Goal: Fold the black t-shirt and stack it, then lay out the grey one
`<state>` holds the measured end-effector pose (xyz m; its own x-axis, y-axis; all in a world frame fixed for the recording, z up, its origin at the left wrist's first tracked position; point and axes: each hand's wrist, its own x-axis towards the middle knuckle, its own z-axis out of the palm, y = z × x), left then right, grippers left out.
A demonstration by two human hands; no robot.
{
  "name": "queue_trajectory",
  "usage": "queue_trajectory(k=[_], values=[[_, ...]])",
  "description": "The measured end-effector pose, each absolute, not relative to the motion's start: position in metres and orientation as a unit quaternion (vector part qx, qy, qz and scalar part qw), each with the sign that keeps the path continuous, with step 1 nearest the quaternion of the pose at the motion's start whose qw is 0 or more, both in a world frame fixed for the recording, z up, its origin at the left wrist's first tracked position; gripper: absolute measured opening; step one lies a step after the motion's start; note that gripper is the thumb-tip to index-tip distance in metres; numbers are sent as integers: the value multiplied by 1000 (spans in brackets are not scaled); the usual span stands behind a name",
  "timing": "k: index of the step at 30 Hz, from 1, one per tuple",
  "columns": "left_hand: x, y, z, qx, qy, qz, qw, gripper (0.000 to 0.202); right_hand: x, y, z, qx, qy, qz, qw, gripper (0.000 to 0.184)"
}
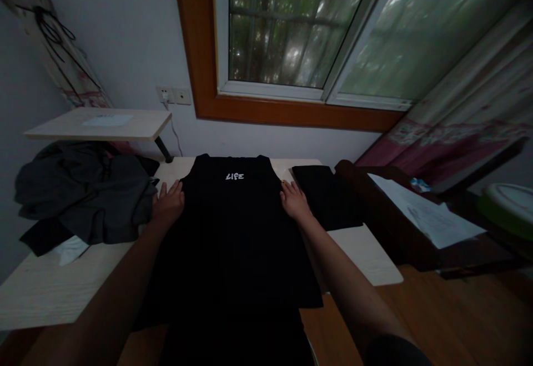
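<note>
A black sleeveless top (237, 227) with small white lettering near its far end lies spread flat on the pale wooden table (366, 252), its lower edge toward me. At its left edge, my left hand (169, 202) rests with the fingers stretched out, close beside a heap of dark grey clothes. Opposite, my right hand (295, 199) lies on the top's right edge, fingers extended and palm down. A folded black garment (328, 196) sits just to the right of that hand.
The heap of grey clothes (91, 194) lies under a small raised shelf (100, 124) on the left. To the right stands a dark brown piece of furniture (387, 216) with papers (420, 210) on it. A window (300, 38) and wall sockets (174, 95) are behind the table.
</note>
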<state>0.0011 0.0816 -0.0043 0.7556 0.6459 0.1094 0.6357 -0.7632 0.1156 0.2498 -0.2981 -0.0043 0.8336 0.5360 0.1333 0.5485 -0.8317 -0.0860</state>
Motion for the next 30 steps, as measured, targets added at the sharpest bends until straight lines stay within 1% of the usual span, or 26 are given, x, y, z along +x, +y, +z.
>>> queue_trajectory(k=[6, 13, 20, 30], values=[[12, 92, -4, 938, 332, 95, 27, 58, 256, -291, -3, -956, -284, -50, 56, 54], [18, 97, -4, 937, 333, 85, 56, 58, 259, -287, -3, -955, -282, -64, 66, 54], [28, 106, -7, 936, 335, 90, 60, 57, 267, -282, -4, -954, -287, -63, 61, 55], [24, 100, -9, 939, 331, 92, 38, 60, 268, -286, -9, -951, -292, -76, 67, 55]])
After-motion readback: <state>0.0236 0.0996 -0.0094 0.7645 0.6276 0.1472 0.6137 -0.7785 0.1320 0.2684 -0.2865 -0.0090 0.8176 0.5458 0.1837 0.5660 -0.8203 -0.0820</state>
